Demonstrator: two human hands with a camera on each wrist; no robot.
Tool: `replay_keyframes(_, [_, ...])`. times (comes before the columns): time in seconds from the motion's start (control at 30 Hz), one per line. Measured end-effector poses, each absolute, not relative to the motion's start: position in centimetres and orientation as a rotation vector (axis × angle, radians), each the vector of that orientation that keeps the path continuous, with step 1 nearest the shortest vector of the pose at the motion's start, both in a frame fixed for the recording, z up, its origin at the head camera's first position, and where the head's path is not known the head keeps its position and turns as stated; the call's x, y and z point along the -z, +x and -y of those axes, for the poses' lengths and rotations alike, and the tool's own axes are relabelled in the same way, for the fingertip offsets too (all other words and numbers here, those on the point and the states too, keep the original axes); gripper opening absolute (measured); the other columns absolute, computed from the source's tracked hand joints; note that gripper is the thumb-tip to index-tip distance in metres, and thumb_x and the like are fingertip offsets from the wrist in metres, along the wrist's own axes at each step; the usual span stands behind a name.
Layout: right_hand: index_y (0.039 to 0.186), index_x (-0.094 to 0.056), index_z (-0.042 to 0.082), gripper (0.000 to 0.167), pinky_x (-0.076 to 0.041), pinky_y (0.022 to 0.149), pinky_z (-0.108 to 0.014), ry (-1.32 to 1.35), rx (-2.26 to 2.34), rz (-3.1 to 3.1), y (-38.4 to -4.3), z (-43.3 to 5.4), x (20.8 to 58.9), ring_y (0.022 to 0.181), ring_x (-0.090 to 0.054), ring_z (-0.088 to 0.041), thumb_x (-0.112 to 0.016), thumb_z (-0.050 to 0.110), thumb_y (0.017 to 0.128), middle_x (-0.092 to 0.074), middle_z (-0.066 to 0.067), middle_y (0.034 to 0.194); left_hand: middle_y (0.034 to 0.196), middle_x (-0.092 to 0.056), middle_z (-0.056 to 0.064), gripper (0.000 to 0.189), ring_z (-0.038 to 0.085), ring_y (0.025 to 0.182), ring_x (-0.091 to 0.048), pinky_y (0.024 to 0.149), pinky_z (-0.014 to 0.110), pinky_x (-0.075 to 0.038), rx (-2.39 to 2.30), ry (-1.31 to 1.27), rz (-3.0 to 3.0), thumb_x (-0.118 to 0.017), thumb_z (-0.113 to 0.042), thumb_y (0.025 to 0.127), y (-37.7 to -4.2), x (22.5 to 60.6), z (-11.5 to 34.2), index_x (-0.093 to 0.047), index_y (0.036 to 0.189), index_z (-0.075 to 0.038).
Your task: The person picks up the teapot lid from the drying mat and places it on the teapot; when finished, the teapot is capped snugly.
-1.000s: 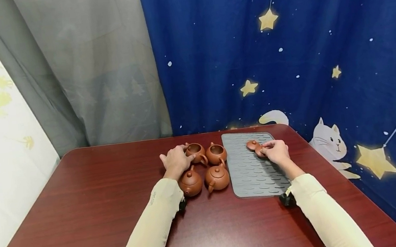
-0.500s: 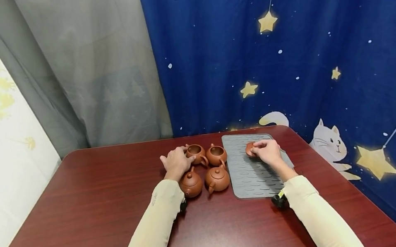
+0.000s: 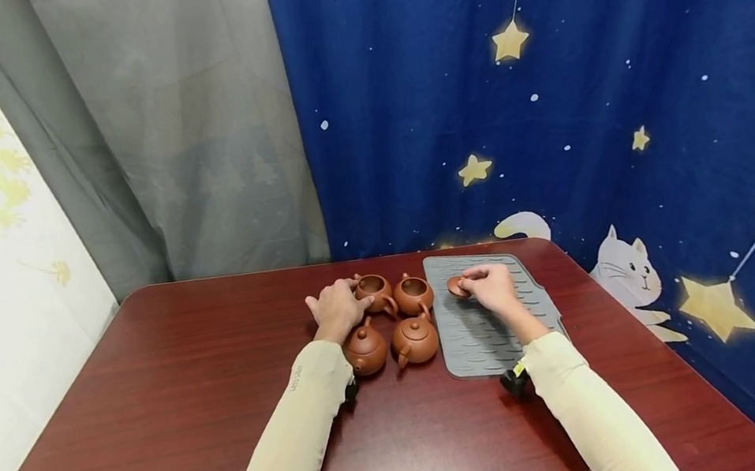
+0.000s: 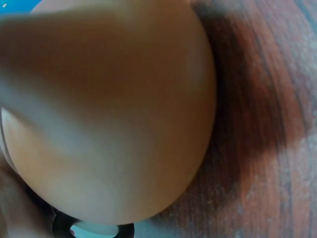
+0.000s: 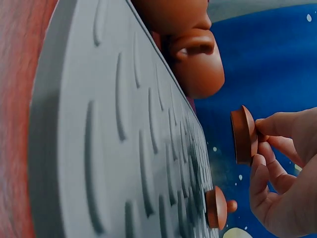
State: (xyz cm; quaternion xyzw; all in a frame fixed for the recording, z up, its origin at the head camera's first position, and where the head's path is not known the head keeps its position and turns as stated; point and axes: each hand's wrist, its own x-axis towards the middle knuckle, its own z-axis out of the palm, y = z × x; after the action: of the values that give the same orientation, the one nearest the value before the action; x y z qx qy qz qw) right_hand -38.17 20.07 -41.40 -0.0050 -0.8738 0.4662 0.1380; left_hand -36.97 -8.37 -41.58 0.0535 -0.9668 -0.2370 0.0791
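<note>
My right hand (image 3: 493, 288) pinches the knob of a reddish-brown clay teapot lid (image 5: 243, 135), held tilted above the grey ribbed mat (image 3: 463, 343). Lower in the right wrist view, a second lid (image 5: 217, 208) lies on the mat; in the head view the right hand hides it. My left hand (image 3: 335, 310) grips the left side of the back-left lidless teapot (image 3: 374, 292), thumb at its front. Beside that stands another lidless teapot (image 3: 414, 294). Two lidded teapots sit in front, one on the left (image 3: 366, 351) and one on the right (image 3: 415, 339).
The dark red wooden table (image 3: 194, 419) carries everything. Just right of the teapots lies the mat, near the table's right edge. Behind the table hang a grey curtain (image 3: 206, 131) and a blue star-patterned curtain (image 3: 398, 66).
My right hand has picked up a lid from beside the other one and carried it left across the mat towards the teapots. The left hand stays where it was.
</note>
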Motion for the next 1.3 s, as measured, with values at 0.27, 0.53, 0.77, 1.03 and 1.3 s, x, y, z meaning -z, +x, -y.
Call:
replay_keyframes(0.27, [0.1,-0.078,0.003,0.019,-0.049,0.066,-0.027,0.017,-1.366,2.517,-38.5,-18.6,41.0,0.09,-0.067,-0.025,-0.077,0.013,0.085,-0.075,-0.013,0.098,0.117,-0.07,0.007,0.052,0.029,0.108,-0.061,0.1,0.053,-0.026,0.736,0.175,2.89,-0.075,-0.044,0.087,-37.3,41.6,8.4,-0.065,0.134,-0.022])
replay_keyframes(0.53, [0.099,-0.079,0.005,0.019,-0.046,0.064,-0.027,0.055,-1.331,2.516,-38.4,-17.2,40.4,0.086,-0.066,-0.025,-0.078,0.016,0.084,-0.075,-0.011,0.096,0.117,-0.07,0.006,0.053,0.029,0.109,-0.061,0.1,0.053,-0.026,0.729,0.203,2.9,-0.075,-0.047,0.086,-37.5,41.6,8.4,-0.065,0.133,-0.023])
replay_keyframes(0.77, [0.099,-0.079,0.008,0.018,-0.047,0.064,-0.027,0.096,-1.289,2.531,-38.4,-16.2,39.9,0.088,-0.067,-0.025,-0.078,0.018,0.084,-0.075,-0.01,0.097,0.117,-0.07,0.006,0.053,0.029,0.108,-0.061,0.098,0.053,-0.026,0.735,0.193,2.88,-0.076,-0.045,0.086,-37.6,41.7,8.4,-0.066,0.133,-0.023])
replay_keyframes(1.03, [0.095,-0.078,0.004,0.015,-0.049,0.062,-0.024,0.13,-1.372,2.484,-38.4,-14.6,39.9,0.082,-0.068,-0.022,-0.079,0.012,0.083,-0.075,-0.01,0.09,0.118,-0.07,0.006,0.052,0.029,0.108,-0.061,0.098,0.053,-0.027,0.736,0.189,2.878,-0.076,-0.045,0.086,-37.3,41.6,8.6,-0.066,0.133,-0.023])
replay_keyframes(1.3, [0.096,-0.078,0.006,0.016,-0.048,0.062,-0.025,0.135,-1.397,2.481,-38.5,-13.5,40.2,0.082,-0.066,-0.022,-0.079,0.015,0.083,-0.075,-0.009,0.09,0.117,-0.07,0.005,0.052,0.029,0.108,-0.061,0.098,0.052,-0.027,0.712,0.206,2.889,-0.075,-0.046,0.086,-37.2,41.6,8.5,-0.066,0.132,-0.024])
